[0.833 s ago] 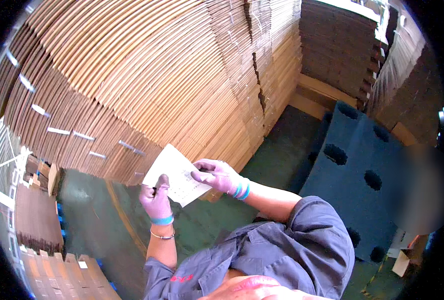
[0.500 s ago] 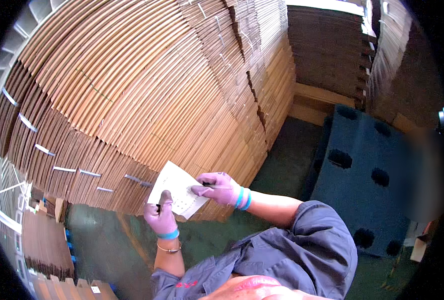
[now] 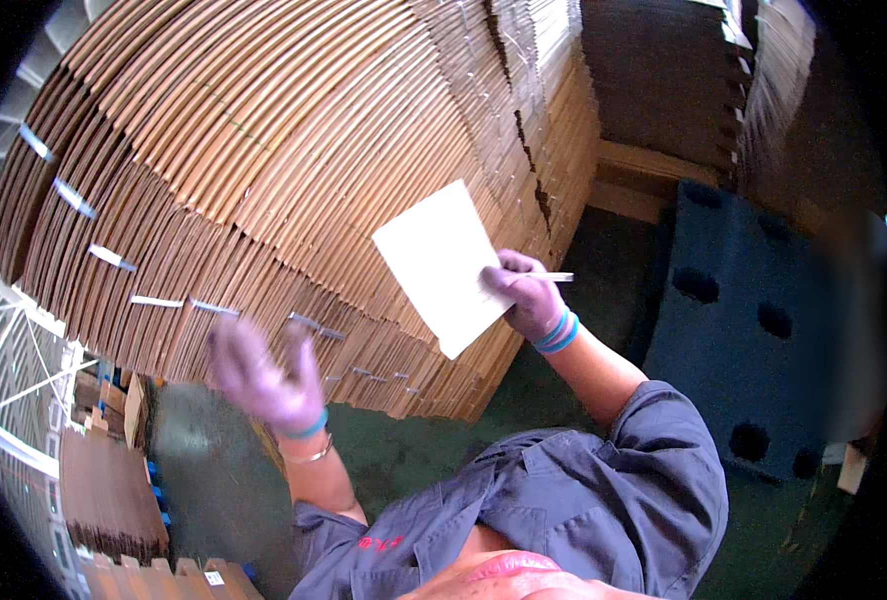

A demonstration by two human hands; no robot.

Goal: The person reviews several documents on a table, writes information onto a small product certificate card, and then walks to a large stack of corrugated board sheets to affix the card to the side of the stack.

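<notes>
My right hand [image 3: 532, 300], in a purple glove with blue bands at the wrist, pinches the right edge of a white sheet of paper [image 3: 440, 270]. A slim white pen [image 3: 560, 276] sticks out to the right from the same fingers. Away to the left, my left hand [image 3: 269, 378] holds nothing; its gloved fingers are spread and somewhat blurred. It is nearest to the front of a tall stack of flat cardboard sheets [image 3: 264, 130], which rises behind both hands and the paper. I cannot tell whether the left fingers touch the cardboard.
White strips [image 3: 112, 257] poke out between the cardboard layers. A dark blue slab with dark holes [image 3: 734, 370] stands at right. Another dark stack [image 3: 654, 80] rises at the far right. Lower cardboard piles [image 3: 112, 490] sit at the left over a green floor [image 3: 204, 470].
My left hand has let go of the paper and swung left, opening. My right hand has carried paper and pen up and to the right, and the sheet now shows a blank-looking face.
</notes>
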